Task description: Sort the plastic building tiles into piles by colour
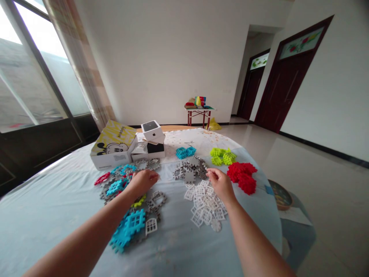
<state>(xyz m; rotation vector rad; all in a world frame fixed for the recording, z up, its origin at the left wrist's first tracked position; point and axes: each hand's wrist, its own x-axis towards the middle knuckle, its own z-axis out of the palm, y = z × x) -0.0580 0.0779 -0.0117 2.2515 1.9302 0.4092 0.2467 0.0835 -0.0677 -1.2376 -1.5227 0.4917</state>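
My left hand [143, 181] hangs over the mixed pile at the left, fingers drawn together; a faint pale bit shows at the fingertips, too small to name. Under and around it lie blue plastic building pieces [135, 222], grey pieces [158, 198], a white window piece [151, 226] and some red and green ones. My right hand [221, 184], thumb and fingers pinched, is at the right edge of a heap of grey building pieces [189, 169]. Whatever it may hold is hidden. White window pieces [206, 202] are spread just below that hand.
Red pieces [242, 177], lime green pieces [222, 156] and blue pieces [185, 152] form separate heaps. A yellow-and-white shoebox [111, 148] and a white phone box [152, 130] stand at the back left. Right of the cloth-covered table [173, 254], a stool [300, 231] holds a bowl [279, 196].
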